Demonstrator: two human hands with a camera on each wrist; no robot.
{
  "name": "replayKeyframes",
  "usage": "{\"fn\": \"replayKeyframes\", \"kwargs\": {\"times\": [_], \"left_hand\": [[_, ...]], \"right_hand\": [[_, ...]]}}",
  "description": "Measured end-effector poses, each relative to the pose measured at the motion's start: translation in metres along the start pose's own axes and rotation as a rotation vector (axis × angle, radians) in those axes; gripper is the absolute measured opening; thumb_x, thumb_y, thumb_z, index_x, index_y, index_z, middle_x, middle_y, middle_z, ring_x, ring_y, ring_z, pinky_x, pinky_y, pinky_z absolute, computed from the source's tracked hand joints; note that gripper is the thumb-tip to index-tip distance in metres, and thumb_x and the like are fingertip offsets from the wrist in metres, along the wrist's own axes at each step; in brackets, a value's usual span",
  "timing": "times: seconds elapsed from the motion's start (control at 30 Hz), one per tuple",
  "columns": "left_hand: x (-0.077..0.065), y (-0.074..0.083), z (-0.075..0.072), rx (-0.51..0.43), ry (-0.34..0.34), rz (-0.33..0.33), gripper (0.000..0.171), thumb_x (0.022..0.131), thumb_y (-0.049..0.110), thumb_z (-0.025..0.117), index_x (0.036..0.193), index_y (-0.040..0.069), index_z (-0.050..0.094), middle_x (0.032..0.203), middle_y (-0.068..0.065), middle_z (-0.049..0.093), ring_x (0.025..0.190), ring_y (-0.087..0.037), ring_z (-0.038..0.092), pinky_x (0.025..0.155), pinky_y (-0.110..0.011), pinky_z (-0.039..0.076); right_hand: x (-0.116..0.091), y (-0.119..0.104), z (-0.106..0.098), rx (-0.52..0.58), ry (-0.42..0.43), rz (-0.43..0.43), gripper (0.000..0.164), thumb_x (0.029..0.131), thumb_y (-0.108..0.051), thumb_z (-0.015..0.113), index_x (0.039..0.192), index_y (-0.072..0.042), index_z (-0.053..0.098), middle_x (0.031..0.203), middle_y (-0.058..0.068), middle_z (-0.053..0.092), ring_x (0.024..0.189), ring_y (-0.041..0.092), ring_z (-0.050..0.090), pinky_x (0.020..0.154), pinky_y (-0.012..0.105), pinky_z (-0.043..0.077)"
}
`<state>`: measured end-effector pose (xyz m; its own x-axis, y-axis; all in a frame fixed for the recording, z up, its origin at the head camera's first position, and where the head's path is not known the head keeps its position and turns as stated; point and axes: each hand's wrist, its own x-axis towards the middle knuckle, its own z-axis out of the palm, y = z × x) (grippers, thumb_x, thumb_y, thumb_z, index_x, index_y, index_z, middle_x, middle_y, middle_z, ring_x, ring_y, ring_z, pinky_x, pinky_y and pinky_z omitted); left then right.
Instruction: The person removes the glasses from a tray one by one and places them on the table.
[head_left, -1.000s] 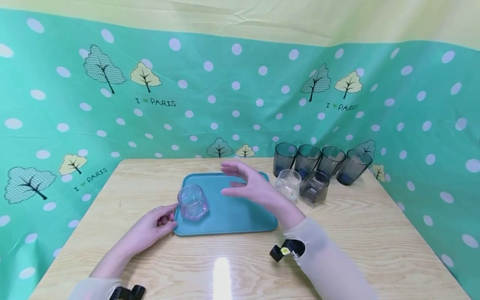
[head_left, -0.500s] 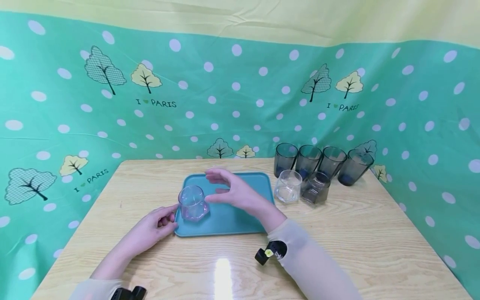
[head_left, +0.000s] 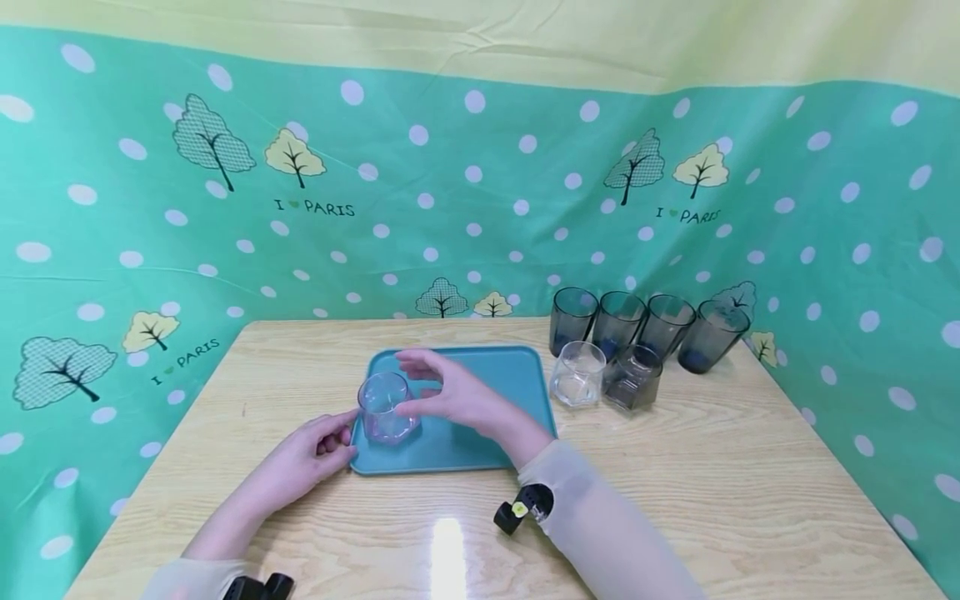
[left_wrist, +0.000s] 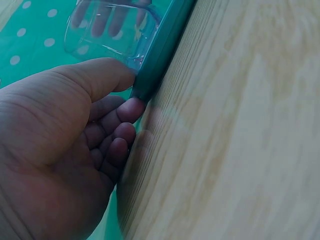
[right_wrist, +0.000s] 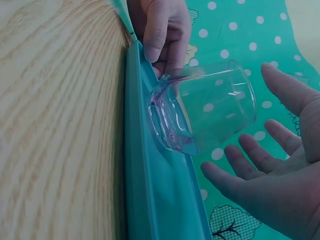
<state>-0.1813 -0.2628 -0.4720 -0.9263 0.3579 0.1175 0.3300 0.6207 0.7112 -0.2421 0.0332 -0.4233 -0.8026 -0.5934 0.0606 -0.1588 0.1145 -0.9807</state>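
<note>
A clear drinking glass with a pinkish faceted base stands upright at the left end of a blue-green tray. My left hand pinches the tray's left edge; the left wrist view has the thumb on the tray rim and the other fingers curled below. Just to the right of the glass is my right hand, thumb and fingers spread apart. In the right wrist view, a gap shows between the glass and the fingers of my right hand, which hold nothing.
Right of the tray stand a clear glass and a short dark glass. Behind them is a row of several tall dark tumblers, the rightmost one tilted-looking. A polka-dot cloth hangs behind the wooden table.
My right hand has moved left across the tray, from its middle to beside the glass. My left hand has stayed at the tray's edge, and the glass and tray have not moved.
</note>
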Motion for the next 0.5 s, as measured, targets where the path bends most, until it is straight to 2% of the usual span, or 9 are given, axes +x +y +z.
{"fn": "replayKeyframes", "kwargs": {"times": [0.1,0.3,0.5], "left_hand": [[0.000,0.000,0.000,0.005,-0.001,0.003,0.055,0.103,0.008,0.078,0.154,-0.004,0.060,0.103,0.001,0.060,0.092,-0.012,0.055,0.077,-0.026,0.048],[0.001,-0.001,0.000,-0.006,-0.005,0.003,0.055,0.103,0.008,0.077,0.154,-0.002,0.060,0.101,0.001,0.059,0.091,-0.012,0.054,0.076,-0.026,0.047],[0.001,-0.001,0.000,-0.008,-0.005,0.001,0.055,0.103,0.008,0.078,0.154,-0.003,0.060,0.101,0.002,0.060,0.091,-0.012,0.055,0.076,-0.026,0.048]], "right_hand": [[0.001,0.000,0.004,0.001,-0.009,0.014,0.079,0.095,-0.017,0.090,0.164,-0.023,0.053,0.162,0.005,0.054,0.148,0.018,0.051,0.121,0.047,0.045],[0.003,0.002,0.010,-0.009,-0.029,-0.008,0.083,0.095,-0.013,0.090,0.167,-0.016,0.048,0.164,0.012,0.051,0.153,0.033,0.046,0.120,0.047,0.046],[0.004,0.005,0.013,-0.018,-0.032,0.002,0.084,0.095,-0.015,0.090,0.167,-0.015,0.048,0.167,0.014,0.049,0.155,0.031,0.044,0.122,0.046,0.043]]}}
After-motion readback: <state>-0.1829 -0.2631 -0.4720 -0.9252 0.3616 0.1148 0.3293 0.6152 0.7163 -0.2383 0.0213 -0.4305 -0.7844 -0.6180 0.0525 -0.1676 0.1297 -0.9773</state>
